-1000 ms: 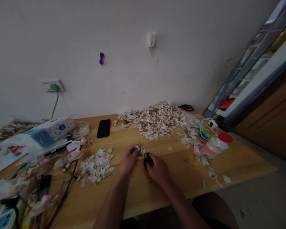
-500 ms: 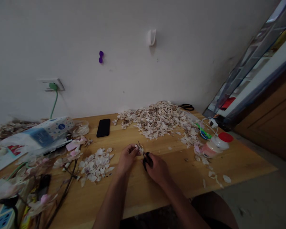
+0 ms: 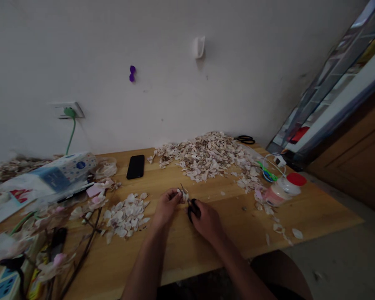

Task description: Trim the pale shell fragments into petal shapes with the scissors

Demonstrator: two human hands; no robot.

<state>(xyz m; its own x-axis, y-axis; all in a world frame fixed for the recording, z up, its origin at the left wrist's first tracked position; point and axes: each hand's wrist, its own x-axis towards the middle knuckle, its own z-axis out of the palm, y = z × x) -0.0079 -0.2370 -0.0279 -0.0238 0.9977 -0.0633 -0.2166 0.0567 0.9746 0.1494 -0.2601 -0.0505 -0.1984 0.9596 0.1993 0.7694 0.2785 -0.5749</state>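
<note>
Your left hand (image 3: pixel 166 206) pinches a pale petal (image 3: pixel 184 194); your right hand (image 3: pixel 206 221) grips black scissors (image 3: pixel 192 207). Cut slowly, fingers away from blades, near the phone (image 3: pixel 136 166).

Left hand (image 3: pixel 166 207): sits slightly lower and further left in the frame than a second ago, fingers pinching the pale petal piece (image 3: pixel 184 194).
Scissors (image 3: pixel 190 204): blades tip a little more to the left.
Right hand (image 3: pixel 206 221): barely shifted, a touch lower.
View: wall hook (image 3: pixel 198 46) and purple clip (image 3: pixel 132 73) ride higher in the frame.
</note>
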